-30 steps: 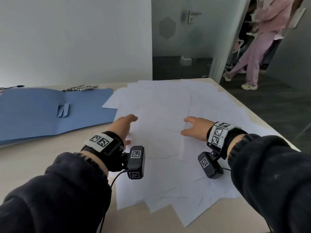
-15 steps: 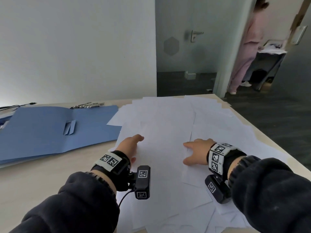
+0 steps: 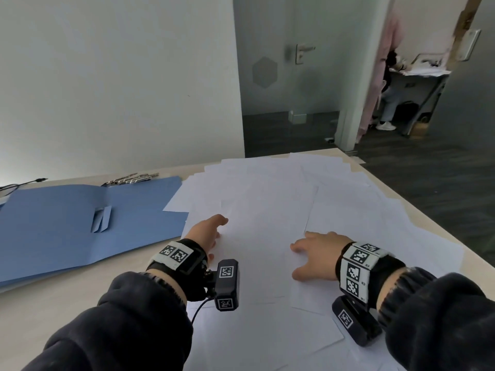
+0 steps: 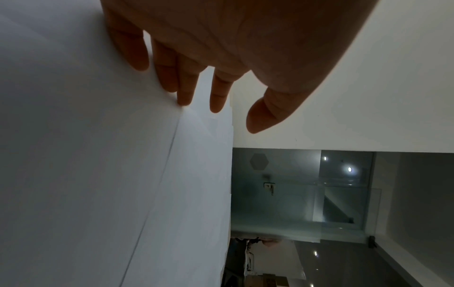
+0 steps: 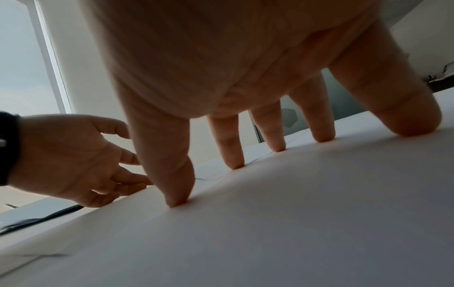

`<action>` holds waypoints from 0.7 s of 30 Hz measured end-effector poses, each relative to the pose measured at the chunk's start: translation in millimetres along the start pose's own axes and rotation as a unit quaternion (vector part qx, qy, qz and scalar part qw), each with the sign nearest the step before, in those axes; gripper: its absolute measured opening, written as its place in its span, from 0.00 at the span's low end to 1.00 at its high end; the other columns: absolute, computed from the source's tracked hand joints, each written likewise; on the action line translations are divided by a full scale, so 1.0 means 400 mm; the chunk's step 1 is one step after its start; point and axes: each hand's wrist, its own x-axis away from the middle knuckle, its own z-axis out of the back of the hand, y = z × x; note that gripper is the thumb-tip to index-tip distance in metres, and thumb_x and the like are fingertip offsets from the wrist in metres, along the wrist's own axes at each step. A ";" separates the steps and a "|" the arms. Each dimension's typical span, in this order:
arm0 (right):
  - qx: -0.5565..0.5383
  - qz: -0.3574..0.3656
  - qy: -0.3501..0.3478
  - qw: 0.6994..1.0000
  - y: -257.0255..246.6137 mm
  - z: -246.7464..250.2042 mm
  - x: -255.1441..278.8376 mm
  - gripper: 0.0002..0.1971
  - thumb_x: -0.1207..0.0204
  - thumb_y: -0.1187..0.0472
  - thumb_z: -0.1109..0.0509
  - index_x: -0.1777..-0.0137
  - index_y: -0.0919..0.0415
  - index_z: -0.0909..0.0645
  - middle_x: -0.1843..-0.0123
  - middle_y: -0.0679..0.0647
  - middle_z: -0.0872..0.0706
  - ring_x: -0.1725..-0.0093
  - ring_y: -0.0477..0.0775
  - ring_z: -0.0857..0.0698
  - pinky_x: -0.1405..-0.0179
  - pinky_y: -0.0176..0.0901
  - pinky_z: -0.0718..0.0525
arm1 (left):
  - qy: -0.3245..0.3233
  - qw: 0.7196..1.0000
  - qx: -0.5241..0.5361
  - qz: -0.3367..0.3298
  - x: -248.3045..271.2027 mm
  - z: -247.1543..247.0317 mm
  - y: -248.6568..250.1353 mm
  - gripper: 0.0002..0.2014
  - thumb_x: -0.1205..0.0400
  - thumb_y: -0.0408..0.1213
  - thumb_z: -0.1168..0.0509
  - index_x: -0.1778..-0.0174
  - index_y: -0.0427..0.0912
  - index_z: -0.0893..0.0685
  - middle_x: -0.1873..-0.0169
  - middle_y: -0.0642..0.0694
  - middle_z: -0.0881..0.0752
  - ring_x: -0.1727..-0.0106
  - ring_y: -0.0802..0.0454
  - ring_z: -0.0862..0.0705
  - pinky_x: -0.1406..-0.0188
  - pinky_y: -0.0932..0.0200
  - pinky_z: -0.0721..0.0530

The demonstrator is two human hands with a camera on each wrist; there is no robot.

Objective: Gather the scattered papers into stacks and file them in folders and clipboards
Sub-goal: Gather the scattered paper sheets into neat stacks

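Note:
Several white paper sheets [image 3: 267,199] lie spread and overlapping across the right half of the table. My left hand [image 3: 206,234] rests with straight fingers [image 4: 186,93] on the left edge of the top sheet [image 4: 86,155]. My right hand [image 3: 313,253] is spread on the papers, its fingertips [image 5: 176,196] pressing down on a sheet [image 5: 270,223]. In the right wrist view the left hand [image 5: 73,163] shows at the sheet's far edge. An open blue folder [image 3: 67,226] lies flat to the left of the papers.
Metal clips or pens [image 3: 131,179] lie behind the folder, a dark cable [image 3: 21,183] at the far left. The bare tan table [image 3: 53,311] shows in front of the folder. A glass door [image 3: 289,76] and a person in pink [image 3: 385,84] are beyond the table.
Both hands have slid toward me over the papers; the head view has tilted up. The person in pink has moved behind the door frame.

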 end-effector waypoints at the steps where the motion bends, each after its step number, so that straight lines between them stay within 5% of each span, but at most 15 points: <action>1: -0.004 0.008 0.000 1.000 0.002 -0.001 0.002 0.33 0.31 0.31 0.33 0.25 0.35 0.30 0.18 0.47 0.32 0.25 0.62 0.26 0.30 0.53 0.23 | 0.010 1.000 -0.011 -0.006 -0.009 -0.001 0.003 0.11 0.22 0.49 0.32 0.49 0.49 0.21 0.45 0.46 0.18 0.38 0.44 0.22 0.38 0.43 0.24; 8: -0.013 0.042 0.012 0.999 0.016 -0.005 0.008 0.27 0.34 0.29 0.29 0.40 0.42 0.27 0.31 0.40 0.24 0.38 0.55 0.20 0.42 0.50 0.21 | -0.001 0.998 -0.057 -0.005 -0.054 -0.006 0.018 0.17 0.23 0.50 0.31 0.40 0.52 0.20 0.37 0.47 0.20 0.35 0.45 0.23 0.42 0.46 0.21; 14: -0.017 0.053 -0.001 0.998 0.017 -0.003 0.011 0.44 0.35 0.27 0.29 0.18 0.33 0.39 0.28 0.44 0.33 0.31 0.53 0.23 0.34 0.51 0.21 | -0.006 0.999 -0.045 0.007 -0.066 0.000 0.018 0.14 0.22 0.47 0.31 0.45 0.43 0.18 0.41 0.44 0.15 0.51 0.47 0.16 0.53 0.50 0.23; 17: -0.018 0.051 -0.008 0.999 0.015 -0.001 0.014 0.43 0.36 0.27 0.28 0.19 0.34 0.35 0.29 0.43 0.33 0.32 0.53 0.22 0.35 0.52 0.20 | -0.008 0.997 -0.071 0.015 -0.071 0.002 0.022 0.13 0.22 0.47 0.31 0.51 0.40 0.19 0.51 0.44 0.16 0.59 0.47 0.17 0.60 0.53 0.27; 21: -0.015 0.052 -0.003 0.999 0.015 -0.004 0.015 0.42 0.36 0.27 0.27 0.21 0.34 0.34 0.25 0.42 0.34 0.31 0.52 0.23 0.32 0.53 0.21 | -0.005 0.991 -0.126 0.034 -0.085 0.005 0.025 0.15 0.24 0.48 0.32 0.64 0.39 0.24 0.72 0.44 0.24 0.76 0.49 0.34 0.72 0.58 0.37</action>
